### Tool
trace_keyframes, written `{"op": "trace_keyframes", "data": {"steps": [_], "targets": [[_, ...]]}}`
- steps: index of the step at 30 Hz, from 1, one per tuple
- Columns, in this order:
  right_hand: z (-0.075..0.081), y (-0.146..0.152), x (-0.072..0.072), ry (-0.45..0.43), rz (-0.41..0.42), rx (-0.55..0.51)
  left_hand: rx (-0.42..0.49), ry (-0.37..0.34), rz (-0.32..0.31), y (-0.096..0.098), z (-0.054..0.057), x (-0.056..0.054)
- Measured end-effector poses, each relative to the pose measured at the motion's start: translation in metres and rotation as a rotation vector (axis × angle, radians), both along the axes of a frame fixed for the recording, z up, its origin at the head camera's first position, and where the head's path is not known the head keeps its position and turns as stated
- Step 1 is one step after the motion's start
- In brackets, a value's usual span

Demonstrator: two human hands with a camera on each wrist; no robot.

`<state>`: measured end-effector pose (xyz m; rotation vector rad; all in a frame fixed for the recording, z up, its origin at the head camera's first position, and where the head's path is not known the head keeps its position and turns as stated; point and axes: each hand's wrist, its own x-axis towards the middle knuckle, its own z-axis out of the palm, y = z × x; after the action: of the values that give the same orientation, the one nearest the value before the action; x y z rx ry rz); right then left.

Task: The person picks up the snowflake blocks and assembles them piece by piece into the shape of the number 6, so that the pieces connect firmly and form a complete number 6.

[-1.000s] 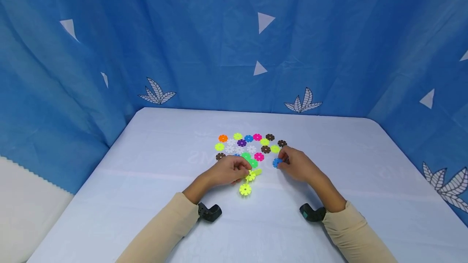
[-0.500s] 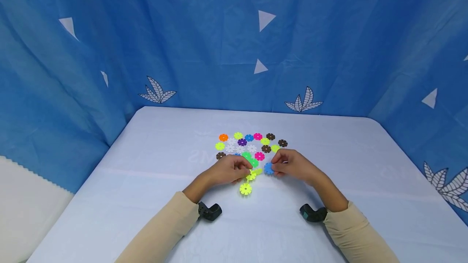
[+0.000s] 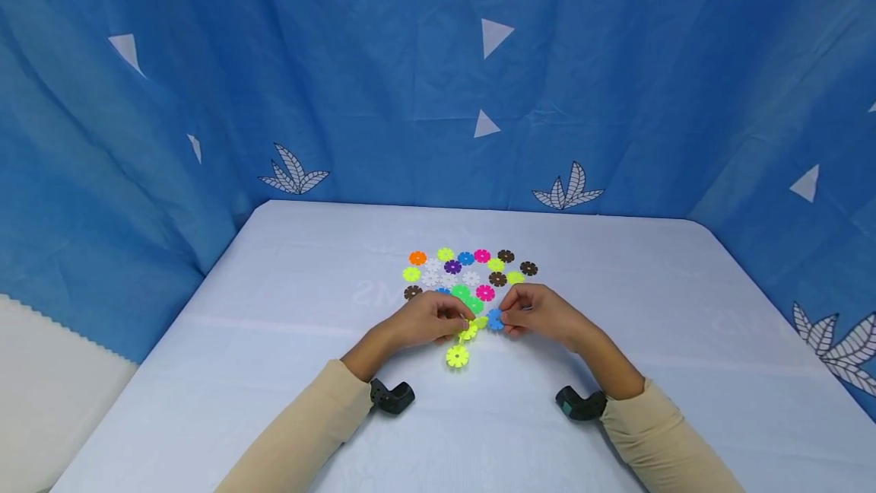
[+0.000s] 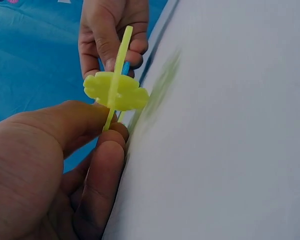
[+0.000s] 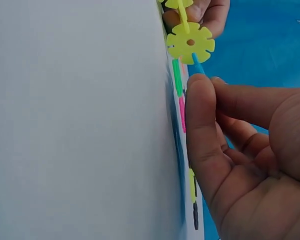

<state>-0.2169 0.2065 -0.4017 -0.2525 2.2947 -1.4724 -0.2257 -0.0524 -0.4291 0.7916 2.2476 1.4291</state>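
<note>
My left hand (image 3: 431,318) pinches a joined piece of yellow notched discs (image 3: 457,356) between thumb and fingers. In the left wrist view the yellow discs (image 4: 121,92) cross each other at an angle, slotted together. Thumb and forefinger of my right hand (image 3: 544,314) pinch a blue notched disc (image 3: 495,319), held edge-on toward the yellow piece. Seen from the right wrist, the tip of the blue disc (image 5: 198,64) is right at the lower rim of a yellow disc (image 5: 190,44). My right fingers hide most of the blue disc there.
Beyond the hands, several loose notched discs lie flat on the white table (image 3: 315,265): orange (image 3: 417,258), purple (image 3: 452,267), pink (image 3: 485,293), green (image 3: 461,292), brown (image 3: 528,268) and white ones. A blue curtain (image 3: 411,97) stands behind the table.
My right hand has moved left and slightly toward me with the blue disc, bringing it up to the yellow piece. My left hand has stayed nearly still, keeping its grip.
</note>
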Motion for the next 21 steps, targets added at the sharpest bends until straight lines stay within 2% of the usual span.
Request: {"op": "trace_keyframes", "data": {"steps": [21], "targets": [[-0.0077, -0.0039, 0.0000, -0.016, 0.025, -0.043, 0.011, -0.013, 0.031, 0.0021, -0.0009, 0.0021]]}}
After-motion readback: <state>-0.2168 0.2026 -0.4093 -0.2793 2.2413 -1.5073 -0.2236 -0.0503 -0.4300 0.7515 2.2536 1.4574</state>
